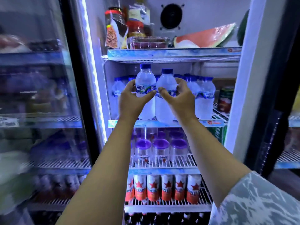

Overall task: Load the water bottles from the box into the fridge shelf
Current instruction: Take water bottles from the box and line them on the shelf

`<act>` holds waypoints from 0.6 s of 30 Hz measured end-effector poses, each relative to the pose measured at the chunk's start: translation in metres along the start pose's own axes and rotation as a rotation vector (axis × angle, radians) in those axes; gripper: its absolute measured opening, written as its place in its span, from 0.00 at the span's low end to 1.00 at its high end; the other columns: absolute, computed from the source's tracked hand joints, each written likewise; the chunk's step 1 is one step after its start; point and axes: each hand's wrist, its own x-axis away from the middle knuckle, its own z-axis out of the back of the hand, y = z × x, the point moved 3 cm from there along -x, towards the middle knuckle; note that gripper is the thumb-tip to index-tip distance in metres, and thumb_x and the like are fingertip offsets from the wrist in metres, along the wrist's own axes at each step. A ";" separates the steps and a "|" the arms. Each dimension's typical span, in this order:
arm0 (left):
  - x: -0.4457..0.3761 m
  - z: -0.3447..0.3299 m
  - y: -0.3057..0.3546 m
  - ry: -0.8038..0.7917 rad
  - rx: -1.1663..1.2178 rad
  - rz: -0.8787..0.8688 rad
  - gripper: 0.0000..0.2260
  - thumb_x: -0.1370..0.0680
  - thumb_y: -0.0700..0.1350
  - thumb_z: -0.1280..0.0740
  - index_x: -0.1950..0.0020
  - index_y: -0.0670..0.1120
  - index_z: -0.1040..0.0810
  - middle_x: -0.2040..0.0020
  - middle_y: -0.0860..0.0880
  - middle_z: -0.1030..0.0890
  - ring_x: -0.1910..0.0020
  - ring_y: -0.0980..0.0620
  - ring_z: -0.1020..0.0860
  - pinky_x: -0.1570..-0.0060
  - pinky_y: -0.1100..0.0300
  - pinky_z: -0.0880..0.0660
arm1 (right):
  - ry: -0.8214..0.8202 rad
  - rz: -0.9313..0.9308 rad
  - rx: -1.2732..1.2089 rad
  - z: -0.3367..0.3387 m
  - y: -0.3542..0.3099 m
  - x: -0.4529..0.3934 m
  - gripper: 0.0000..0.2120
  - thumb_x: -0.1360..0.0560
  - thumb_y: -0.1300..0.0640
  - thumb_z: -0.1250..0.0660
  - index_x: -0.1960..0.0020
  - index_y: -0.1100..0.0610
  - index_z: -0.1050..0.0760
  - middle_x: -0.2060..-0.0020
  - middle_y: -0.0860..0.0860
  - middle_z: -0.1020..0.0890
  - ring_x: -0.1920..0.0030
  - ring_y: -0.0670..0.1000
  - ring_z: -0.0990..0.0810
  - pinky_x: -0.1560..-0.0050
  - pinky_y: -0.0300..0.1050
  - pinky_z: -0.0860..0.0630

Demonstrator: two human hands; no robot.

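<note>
Two water bottles are held up side by side in front of the fridge's second shelf, one in each hand. At the far left the glass door stands open, blurred, with shelves of goods showing through it.

The left hand wraps the left bottle around its label: the fingers curl round the far left side and the thumb lies across the front, clamped on the bottle. This bottle sits a little higher than its neighbour, upright, blue cap up.

Just to its right, touching or nearly touching it, is the right bottle, also upright. The right hand holds it with the thumb on the front of the label and the fingers curled round the right side. The bottle's base is level with the shelf's front edge; I cannot tell whether it rests on it.

Behind both bottles a row of capped water bottles stands on the same shelf, running right, and a can stands at the shelf's far right end.

Above, the top shelf carries jars on the left, a clear tub in the middle and a wrapped watermelon slice on the right. Below, purple-lidded cups fill the third shelf, and red-star cans line the fourth.
</note>
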 end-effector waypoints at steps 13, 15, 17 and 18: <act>-0.039 -0.018 -0.060 0.014 -0.134 0.123 0.22 0.35 0.56 0.23 0.44 0.51 0.21 0.53 0.53 0.18 0.56 0.54 0.21 0.57 0.63 0.28 | -0.125 0.058 0.457 -0.037 0.016 -0.043 0.32 0.28 0.41 0.31 0.32 0.59 0.31 0.35 0.54 0.30 0.38 0.56 0.25 0.46 0.48 0.27; -0.039 -0.021 -0.066 0.002 -0.176 0.158 0.23 0.34 0.56 0.23 0.43 0.50 0.22 0.52 0.53 0.19 0.52 0.53 0.22 0.56 0.63 0.31 | -0.121 0.071 0.525 -0.038 0.016 -0.044 0.32 0.28 0.41 0.32 0.31 0.57 0.32 0.35 0.53 0.29 0.39 0.56 0.25 0.46 0.48 0.26; -0.036 -0.022 -0.066 -0.002 -0.182 0.171 0.24 0.34 0.55 0.23 0.42 0.49 0.23 0.53 0.54 0.21 0.51 0.53 0.23 0.54 0.63 0.33 | -0.125 0.057 0.575 -0.038 0.017 -0.043 0.32 0.27 0.40 0.33 0.30 0.56 0.33 0.34 0.52 0.28 0.37 0.55 0.26 0.46 0.48 0.27; -0.035 -0.023 -0.066 -0.001 -0.168 0.177 0.25 0.33 0.54 0.23 0.40 0.48 0.23 0.53 0.54 0.23 0.51 0.53 0.24 0.53 0.63 0.32 | -0.134 0.051 0.601 -0.038 0.018 -0.043 0.32 0.27 0.40 0.34 0.29 0.55 0.33 0.33 0.52 0.28 0.37 0.55 0.26 0.47 0.47 0.27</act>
